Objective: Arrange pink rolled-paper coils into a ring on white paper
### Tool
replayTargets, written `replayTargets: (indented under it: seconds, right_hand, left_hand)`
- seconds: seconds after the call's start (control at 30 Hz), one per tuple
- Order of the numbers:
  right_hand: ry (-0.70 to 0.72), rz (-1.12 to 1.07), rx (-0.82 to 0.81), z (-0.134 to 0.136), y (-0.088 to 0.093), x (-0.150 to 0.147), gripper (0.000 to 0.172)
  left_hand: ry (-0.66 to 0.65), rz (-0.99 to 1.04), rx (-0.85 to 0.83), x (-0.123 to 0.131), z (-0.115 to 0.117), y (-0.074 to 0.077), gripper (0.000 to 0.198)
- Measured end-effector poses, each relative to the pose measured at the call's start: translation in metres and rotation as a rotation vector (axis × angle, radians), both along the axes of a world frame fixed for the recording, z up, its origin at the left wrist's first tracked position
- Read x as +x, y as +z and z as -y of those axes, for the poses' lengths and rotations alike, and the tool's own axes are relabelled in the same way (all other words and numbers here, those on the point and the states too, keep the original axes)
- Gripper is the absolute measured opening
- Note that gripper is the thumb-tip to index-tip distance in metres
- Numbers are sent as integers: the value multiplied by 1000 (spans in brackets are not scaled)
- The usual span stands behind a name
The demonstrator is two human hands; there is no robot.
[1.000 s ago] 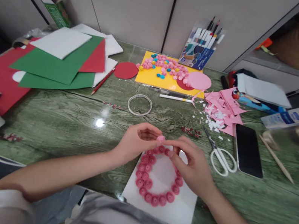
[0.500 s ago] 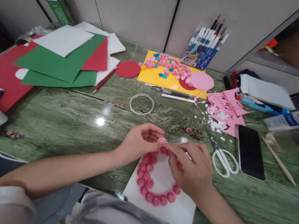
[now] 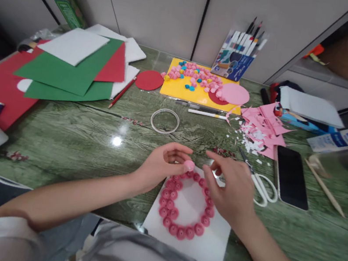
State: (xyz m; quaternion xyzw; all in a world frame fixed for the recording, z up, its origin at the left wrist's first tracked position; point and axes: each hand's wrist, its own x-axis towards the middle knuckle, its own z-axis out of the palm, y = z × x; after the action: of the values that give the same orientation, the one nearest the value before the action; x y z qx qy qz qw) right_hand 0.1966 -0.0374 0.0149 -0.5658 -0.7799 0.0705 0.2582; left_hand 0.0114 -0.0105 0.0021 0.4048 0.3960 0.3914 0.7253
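One green, wood-patterned worktop (image 3: pixel 91 143) bears a white sheet (image 3: pixel 214 248) near its front edge. On the sheet lies a ring of dark pink coils (image 3: pixel 181 232), doubled along part of its left side. Right hand (image 3: pixel 230 191), at the ring's upper right: grip wide, thumb and forefinger parted. Left hand (image 3: pixel 162 164), at the ring's top: grip narrow, holding a pale pink round piece (image 3: pixel 189 165) at the thumb tip; whether the piece touches the ring cannot be told.
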Motion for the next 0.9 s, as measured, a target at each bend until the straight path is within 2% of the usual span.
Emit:
replayTargets:
  seconds: [0.13, 0.23, 0.4, 0.67, 0.9]
  right_hand:
    - [69, -339, -399, 3, 5, -12, 18]
    - [81, -452, -528, 3, 5, -17, 17]
    - [122, -456, -529, 3, 4, -17, 16]
    - [271, -492, -485, 6, -2, -14, 11]
    - [360, -507, -424, 8, -8, -15, 14]
  left_hand:
    - [-49, 11, 3, 1, 2, 1, 33]
    - [-109, -3, 40, 1, 3, 2, 35]
    - [-155, 4, 118, 0, 4, 1, 38]
    - [-168, 49, 325, 1, 6, 1, 51]
    - [-194, 95, 362, 0, 8, 4, 57]
